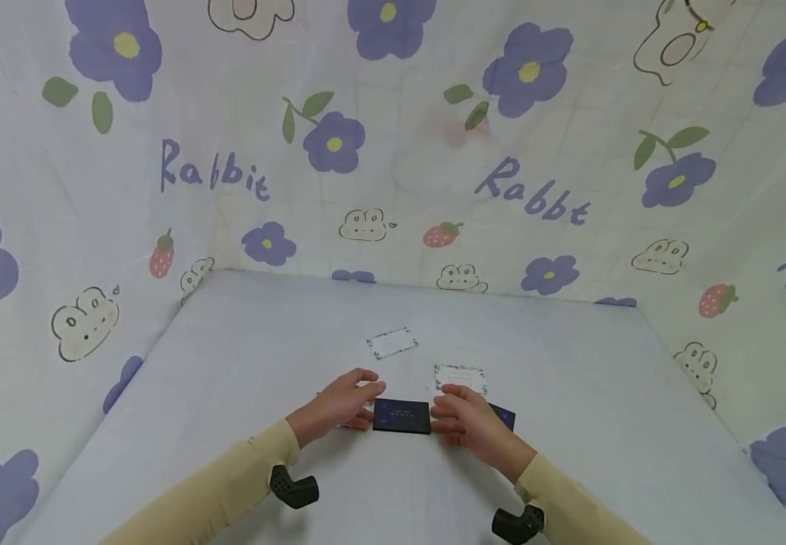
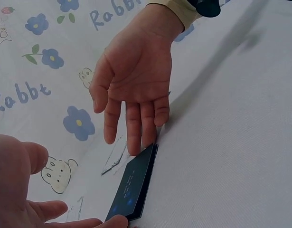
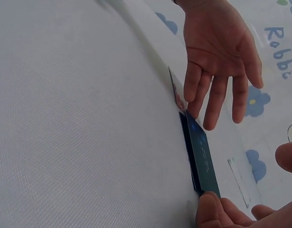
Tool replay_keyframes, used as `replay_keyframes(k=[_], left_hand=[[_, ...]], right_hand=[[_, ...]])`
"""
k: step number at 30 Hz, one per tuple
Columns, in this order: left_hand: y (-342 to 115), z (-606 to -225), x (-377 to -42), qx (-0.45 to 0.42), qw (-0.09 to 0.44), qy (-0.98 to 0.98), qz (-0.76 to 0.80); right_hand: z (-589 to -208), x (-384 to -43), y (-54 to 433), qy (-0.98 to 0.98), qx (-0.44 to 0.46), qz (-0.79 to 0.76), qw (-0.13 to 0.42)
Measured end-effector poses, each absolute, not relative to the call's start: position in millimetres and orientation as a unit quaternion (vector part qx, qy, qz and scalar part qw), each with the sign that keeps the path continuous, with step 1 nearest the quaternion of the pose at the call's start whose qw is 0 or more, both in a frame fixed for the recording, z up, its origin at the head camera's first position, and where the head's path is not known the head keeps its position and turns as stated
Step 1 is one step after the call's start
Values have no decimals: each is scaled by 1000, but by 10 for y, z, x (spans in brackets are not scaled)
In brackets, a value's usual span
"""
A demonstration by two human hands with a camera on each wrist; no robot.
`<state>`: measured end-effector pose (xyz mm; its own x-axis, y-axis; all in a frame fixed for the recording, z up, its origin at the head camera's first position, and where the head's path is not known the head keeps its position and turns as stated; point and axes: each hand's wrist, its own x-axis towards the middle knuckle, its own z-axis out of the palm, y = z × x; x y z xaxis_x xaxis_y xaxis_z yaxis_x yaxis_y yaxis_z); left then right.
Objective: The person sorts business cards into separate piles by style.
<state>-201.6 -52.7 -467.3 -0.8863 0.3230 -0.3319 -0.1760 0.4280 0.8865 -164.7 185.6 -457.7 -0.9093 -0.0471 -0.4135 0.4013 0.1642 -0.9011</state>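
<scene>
A dark blue card (image 1: 402,416) lies flat on the grey table (image 1: 243,356) between my two hands. My left hand (image 1: 364,400) touches its left end with straight fingers, and my right hand (image 1: 448,415) touches its right end the same way. The left wrist view shows the right hand's fingers (image 2: 140,124) straight against the far edge of the card (image 2: 134,183). The right wrist view shows the left hand (image 3: 217,61) spread open over the card (image 3: 200,159). A second dark card (image 1: 504,415) lies partly under my right hand, and a reddish card (image 3: 177,99) peeks out under the left.
Two white cards with green borders lie farther back, one (image 1: 392,342) at mid-table and one (image 1: 460,376) just beyond my right hand. Cloth printed with purple flowers and rabbits (image 1: 393,151) hangs behind and beside the table.
</scene>
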Motion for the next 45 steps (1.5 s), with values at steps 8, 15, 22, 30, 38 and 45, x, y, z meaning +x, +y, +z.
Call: replay_keyframes(k=[8, 15, 22, 30, 38, 45], left_hand=[[-536, -4652, -2000, 47, 234, 812, 533], [-538, -4654, -2006, 42, 226, 819, 526], [-527, -4650, -2004, 42, 219, 822, 524], [-520, -4637, -1986, 44, 217, 821, 526], [-532, -4676, -1997, 42, 215, 825, 522], [-524, -4668, -1997, 37, 218, 822, 525]], right_hand=[[-4591, -1649, 1859, 743, 125, -634, 176], [-4599, -1647, 1868, 740, 123, -638, 174], [-4596, -1638, 1897, 734, 120, -646, 169], [-4590, -1645, 1893, 730, 121, -652, 164], [-4569, -1650, 1846, 733, 120, -649, 166], [-4555, -1658, 1841, 733, 119, -649, 168]])
